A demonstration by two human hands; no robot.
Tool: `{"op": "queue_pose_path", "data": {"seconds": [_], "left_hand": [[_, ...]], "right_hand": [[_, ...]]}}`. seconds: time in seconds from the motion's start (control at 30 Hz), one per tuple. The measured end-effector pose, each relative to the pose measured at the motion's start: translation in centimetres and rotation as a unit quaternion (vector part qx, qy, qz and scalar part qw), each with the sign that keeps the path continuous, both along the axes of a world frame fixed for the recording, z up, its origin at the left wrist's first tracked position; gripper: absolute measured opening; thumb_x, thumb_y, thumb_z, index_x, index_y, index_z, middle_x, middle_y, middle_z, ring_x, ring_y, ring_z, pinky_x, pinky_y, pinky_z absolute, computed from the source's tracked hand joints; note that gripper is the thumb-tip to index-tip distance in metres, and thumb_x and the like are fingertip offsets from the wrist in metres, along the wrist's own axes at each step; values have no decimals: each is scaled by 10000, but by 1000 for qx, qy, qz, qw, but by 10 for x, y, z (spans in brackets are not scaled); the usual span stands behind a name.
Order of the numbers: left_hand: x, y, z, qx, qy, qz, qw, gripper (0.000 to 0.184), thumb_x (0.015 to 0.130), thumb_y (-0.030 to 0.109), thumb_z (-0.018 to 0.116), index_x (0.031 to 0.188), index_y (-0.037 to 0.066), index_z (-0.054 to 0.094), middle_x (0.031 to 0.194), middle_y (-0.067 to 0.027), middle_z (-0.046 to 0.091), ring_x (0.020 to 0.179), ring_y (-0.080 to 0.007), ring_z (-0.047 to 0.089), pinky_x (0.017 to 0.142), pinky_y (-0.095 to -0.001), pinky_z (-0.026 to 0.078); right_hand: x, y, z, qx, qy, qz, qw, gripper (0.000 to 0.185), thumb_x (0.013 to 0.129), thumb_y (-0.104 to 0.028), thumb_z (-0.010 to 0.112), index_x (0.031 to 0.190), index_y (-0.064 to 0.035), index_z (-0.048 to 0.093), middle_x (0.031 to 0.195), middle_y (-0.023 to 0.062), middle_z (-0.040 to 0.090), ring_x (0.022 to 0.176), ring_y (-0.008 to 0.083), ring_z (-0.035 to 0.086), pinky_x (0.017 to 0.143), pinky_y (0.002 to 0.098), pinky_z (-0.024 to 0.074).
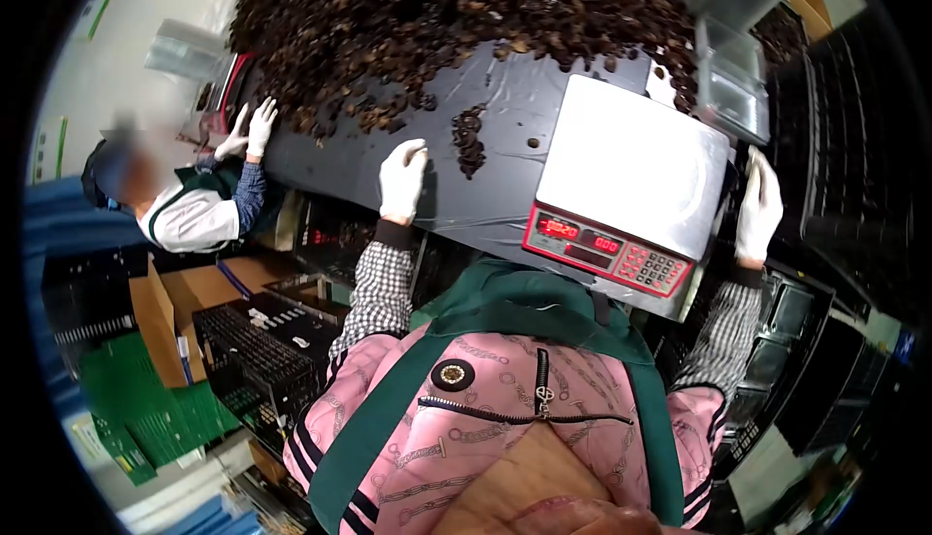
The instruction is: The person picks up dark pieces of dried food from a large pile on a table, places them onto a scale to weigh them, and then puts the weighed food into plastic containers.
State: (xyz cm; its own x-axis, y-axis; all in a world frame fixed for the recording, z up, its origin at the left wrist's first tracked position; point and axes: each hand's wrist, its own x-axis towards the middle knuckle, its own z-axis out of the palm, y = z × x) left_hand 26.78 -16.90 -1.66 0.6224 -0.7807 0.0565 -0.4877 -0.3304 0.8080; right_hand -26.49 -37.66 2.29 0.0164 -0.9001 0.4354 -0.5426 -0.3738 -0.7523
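Observation:
My left hand (402, 181), in a white glove, is over the near edge of the dark table (340, 161), its fingers curled together; whether anything is in them is hidden. A small cluster of dark brown pieces (469, 142) lies to its right. My right hand (760, 207), also gloved in white, is just right of the scale (631, 166), fingers pressed together and pointing up, with no object visible in it. The scale has a bare silver plate and a lit red display. Beyond it spreads a large heap of dark pieces (437, 20).
Clear plastic containers (733, 88) stand behind the scale at the right. At the left, a co-worker (194, 210) holds two white-gloved hands near another scale (233, 88). Black crates (262, 351), a cardboard box (170, 317) and a green crate (146, 404) are at the lower left.

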Motion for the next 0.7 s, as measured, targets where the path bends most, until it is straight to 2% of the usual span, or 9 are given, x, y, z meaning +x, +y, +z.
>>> {"op": "queue_pose_path", "data": {"seconds": [0.1,0.13,0.17,0.27,0.37,0.43,0.5,0.6,0.7], "left_hand": [[-13,-13,-8,35,-50,-31,998,243,864,183,670,1055,37,710,1046,-125,726,952,-253,695,863,-336,534],[-16,-14,-21,4,-183,-131,974,272,870,194,688,1068,7,694,1045,-144,706,952,-271,684,865,-342,537],[-34,-23,-6,49,-84,-77,992,310,850,219,717,1075,9,682,1048,-151,691,961,-302,677,869,-370,539],[-46,-28,-27,57,-142,-101,983,339,834,187,743,1118,15,673,1073,-160,696,978,-297,683,871,-358,538],[-33,-20,-51,16,-68,-98,993,307,847,124,730,1129,19,671,1075,-149,706,963,-250,691,852,-323,538],[-26,-13,-29,36,151,-86,984,272,892,64,684,1156,0,667,1053,-87,717,928,-152,676,819,-274,533],[-8,-4,-13,35,386,-98,917,257,925,48,640,1171,-20,664,1046,-61,702,917,-122,659,813,-258,534],[3,-2,-11,-67,614,-24,786,280,916,37,552,1177,-37,624,1117,-137,679,958,-229,669,881,-345,554],[2,-5,-11,-110,735,168,648,303,934,146,534,1187,-20,564,1141,-209,636,980,-372,637,899,-503,540]], "right_hand": [[5,-86,-30,-41,178,50,982,379,930,19,587,1304,-42,602,1277,144,640,1207,271,602,1026,332,464],[3,-109,-46,-48,211,74,973,431,901,48,597,1321,-51,588,1302,144,622,1236,289,577,1045,339,448],[1,-128,-58,-12,210,113,971,463,872,72,605,1317,-57,583,1307,143,615,1245,286,563,1047,339,444],[-25,-177,-109,160,200,151,955,364,864,77,623,1192,-72,675,1131,126,698,1063,296,659,959,348,504],[-10,-170,-78,135,356,163,910,239,915,8,591,1117,-52,702,1046,179,714,1006,314,689,889,359,528],[-14,-172,-77,131,359,218,898,255,896,12,577,1109,-49,703,1036,189,710,1000,343,685,875,385,529],[-14,-175,-68,152,402,227,874,288,849,53,577,1086,-44,707,1040,201,703,999,364,675,864,397,531],[-1,-165,-53,143,435,199,866,254,838,53,588,1046,-36,704,1013,198,701,990,373,666,862,415,527],[-15,-170,-66,99,391,232,885,242,832,50,606,1038,-36,699,1012,177,704,963,361,674,854,406,534]]}}
